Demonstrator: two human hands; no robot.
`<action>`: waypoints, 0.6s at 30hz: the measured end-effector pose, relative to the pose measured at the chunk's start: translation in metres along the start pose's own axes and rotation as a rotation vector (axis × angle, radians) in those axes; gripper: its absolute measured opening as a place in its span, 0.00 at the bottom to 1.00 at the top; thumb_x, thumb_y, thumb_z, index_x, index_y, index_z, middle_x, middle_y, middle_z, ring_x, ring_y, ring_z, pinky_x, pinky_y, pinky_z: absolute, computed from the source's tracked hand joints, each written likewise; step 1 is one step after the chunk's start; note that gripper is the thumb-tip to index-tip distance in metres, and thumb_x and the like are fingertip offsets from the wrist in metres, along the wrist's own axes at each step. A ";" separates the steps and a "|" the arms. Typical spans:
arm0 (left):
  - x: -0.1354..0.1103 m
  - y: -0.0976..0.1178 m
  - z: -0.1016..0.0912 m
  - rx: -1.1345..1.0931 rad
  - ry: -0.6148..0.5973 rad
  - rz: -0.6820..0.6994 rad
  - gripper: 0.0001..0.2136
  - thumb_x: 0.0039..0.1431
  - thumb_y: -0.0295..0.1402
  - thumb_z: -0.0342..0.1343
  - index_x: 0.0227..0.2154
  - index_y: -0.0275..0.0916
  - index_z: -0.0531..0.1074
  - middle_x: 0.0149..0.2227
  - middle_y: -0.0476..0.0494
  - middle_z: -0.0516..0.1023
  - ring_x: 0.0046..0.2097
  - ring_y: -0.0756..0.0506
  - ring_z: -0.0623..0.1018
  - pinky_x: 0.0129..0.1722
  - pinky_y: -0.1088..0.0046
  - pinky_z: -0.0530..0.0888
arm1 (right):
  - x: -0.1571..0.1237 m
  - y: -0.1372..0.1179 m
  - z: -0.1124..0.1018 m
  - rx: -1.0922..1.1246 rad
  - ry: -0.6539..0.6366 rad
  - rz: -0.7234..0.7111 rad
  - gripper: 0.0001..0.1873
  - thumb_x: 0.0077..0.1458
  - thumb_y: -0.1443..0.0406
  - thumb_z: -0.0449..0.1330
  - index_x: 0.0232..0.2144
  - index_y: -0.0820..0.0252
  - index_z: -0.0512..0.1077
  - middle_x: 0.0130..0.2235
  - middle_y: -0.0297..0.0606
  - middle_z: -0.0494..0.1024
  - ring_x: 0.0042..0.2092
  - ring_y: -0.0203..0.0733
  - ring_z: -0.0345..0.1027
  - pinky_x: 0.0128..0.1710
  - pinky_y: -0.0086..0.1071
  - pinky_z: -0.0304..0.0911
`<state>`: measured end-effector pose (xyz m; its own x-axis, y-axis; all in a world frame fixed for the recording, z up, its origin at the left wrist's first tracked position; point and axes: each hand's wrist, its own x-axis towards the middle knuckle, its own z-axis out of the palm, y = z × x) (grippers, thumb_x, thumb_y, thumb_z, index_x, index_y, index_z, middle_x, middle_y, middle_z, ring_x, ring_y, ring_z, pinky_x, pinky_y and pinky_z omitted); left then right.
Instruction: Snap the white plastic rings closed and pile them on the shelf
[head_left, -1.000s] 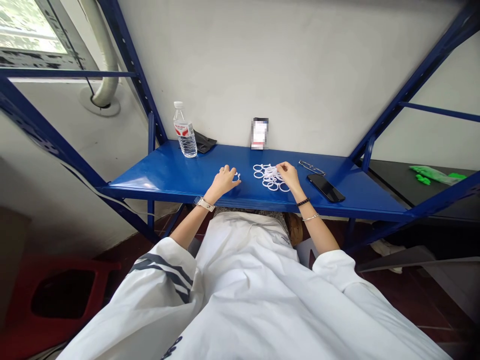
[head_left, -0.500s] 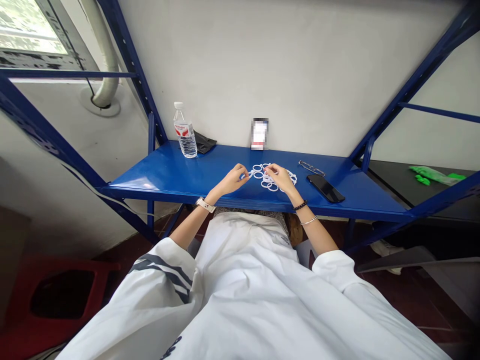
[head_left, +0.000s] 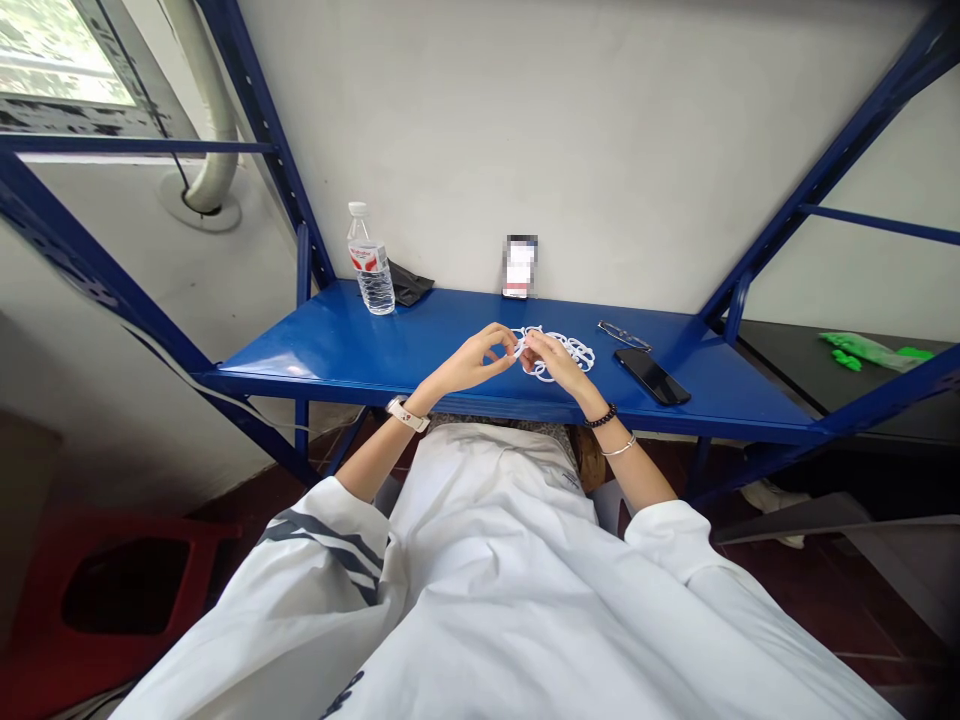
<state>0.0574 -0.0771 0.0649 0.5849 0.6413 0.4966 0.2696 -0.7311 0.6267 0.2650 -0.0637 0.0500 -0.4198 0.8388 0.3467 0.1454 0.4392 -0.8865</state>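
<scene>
A cluster of several white plastic rings [head_left: 568, 349] lies on the blue metal shelf [head_left: 360, 345]. My left hand [head_left: 472, 362] and my right hand [head_left: 551, 360] meet just above the shelf in front of the cluster. Both pinch a white ring [head_left: 519, 346] between their fingertips. The left wrist wears a watch, the right wrist a bead bracelet and a thin bangle.
A water bottle [head_left: 369, 262] and a black pouch [head_left: 409, 282] stand at the back left. A small blurred card [head_left: 519, 266] leans on the wall. Glasses [head_left: 624, 335] and a black phone [head_left: 651, 375] lie to the right. A red stool [head_left: 112, 590] is at lower left.
My left hand moved right from the bare shelf to the ring cluster. Both hands then lifted slightly and came together on a ring.
</scene>
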 end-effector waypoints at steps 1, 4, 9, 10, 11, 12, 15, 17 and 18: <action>0.000 0.001 0.000 -0.016 0.010 -0.009 0.14 0.66 0.47 0.51 0.39 0.39 0.69 0.51 0.38 0.73 0.50 0.44 0.76 0.44 0.68 0.77 | 0.000 -0.003 0.001 0.019 0.003 0.001 0.29 0.58 0.37 0.54 0.25 0.53 0.61 0.22 0.30 0.67 0.26 0.38 0.63 0.31 0.34 0.63; -0.001 0.002 0.003 -0.029 0.049 -0.058 0.16 0.65 0.47 0.52 0.45 0.39 0.66 0.50 0.38 0.74 0.45 0.45 0.78 0.38 0.72 0.76 | -0.002 -0.010 0.006 0.049 0.026 -0.019 0.28 0.58 0.38 0.55 0.24 0.53 0.60 0.21 0.29 0.65 0.25 0.37 0.61 0.30 0.34 0.61; -0.002 0.011 0.012 0.081 0.047 -0.124 0.17 0.69 0.46 0.45 0.49 0.38 0.65 0.31 0.48 0.76 0.28 0.49 0.74 0.30 0.75 0.68 | -0.007 -0.019 0.015 0.021 0.116 -0.114 0.26 0.61 0.42 0.55 0.24 0.54 0.59 0.21 0.27 0.64 0.24 0.34 0.59 0.28 0.32 0.59; -0.002 0.013 0.014 0.103 0.045 -0.125 0.17 0.70 0.45 0.43 0.47 0.38 0.67 0.27 0.50 0.74 0.26 0.49 0.73 0.30 0.75 0.66 | -0.008 -0.021 0.016 0.009 0.126 -0.133 0.25 0.61 0.43 0.55 0.24 0.54 0.59 0.21 0.27 0.64 0.24 0.34 0.59 0.28 0.31 0.58; -0.002 0.016 0.016 0.124 0.050 -0.125 0.16 0.71 0.44 0.42 0.44 0.38 0.67 0.24 0.52 0.72 0.25 0.49 0.71 0.29 0.75 0.64 | -0.009 -0.023 0.018 -0.004 0.133 -0.147 0.25 0.62 0.44 0.54 0.24 0.54 0.59 0.20 0.27 0.64 0.24 0.34 0.59 0.27 0.31 0.58; -0.002 0.018 0.018 0.146 0.063 -0.127 0.15 0.71 0.42 0.41 0.41 0.38 0.68 0.22 0.53 0.70 0.24 0.49 0.70 0.28 0.75 0.63 | -0.010 -0.024 0.019 -0.017 0.137 -0.157 0.25 0.62 0.45 0.54 0.23 0.54 0.59 0.20 0.27 0.64 0.23 0.34 0.58 0.27 0.31 0.57; -0.002 0.023 0.022 0.209 0.136 -0.141 0.13 0.69 0.37 0.42 0.32 0.40 0.67 0.19 0.54 0.65 0.22 0.50 0.65 0.27 0.75 0.58 | -0.013 -0.025 0.022 -0.035 0.126 -0.162 0.24 0.63 0.47 0.54 0.22 0.55 0.58 0.18 0.26 0.64 0.22 0.33 0.56 0.26 0.31 0.55; -0.002 0.025 0.024 0.242 0.193 -0.147 0.12 0.67 0.35 0.43 0.28 0.40 0.65 0.18 0.54 0.63 0.21 0.51 0.62 0.26 0.74 0.56 | -0.014 -0.025 0.025 -0.030 0.113 -0.160 0.24 0.64 0.48 0.53 0.22 0.55 0.58 0.18 0.26 0.64 0.21 0.33 0.56 0.26 0.31 0.54; -0.003 0.025 0.025 0.258 0.222 -0.150 0.12 0.66 0.35 0.44 0.27 0.40 0.65 0.18 0.54 0.62 0.21 0.51 0.61 0.26 0.74 0.56 | -0.014 -0.025 0.026 -0.024 0.108 -0.160 0.24 0.64 0.49 0.53 0.22 0.55 0.58 0.19 0.26 0.63 0.21 0.33 0.55 0.26 0.31 0.54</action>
<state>0.0815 -0.1032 0.0645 0.3514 0.7599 0.5468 0.5402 -0.6416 0.5445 0.2438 -0.0954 0.0594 -0.3411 0.7867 0.5145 0.1060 0.5761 -0.8105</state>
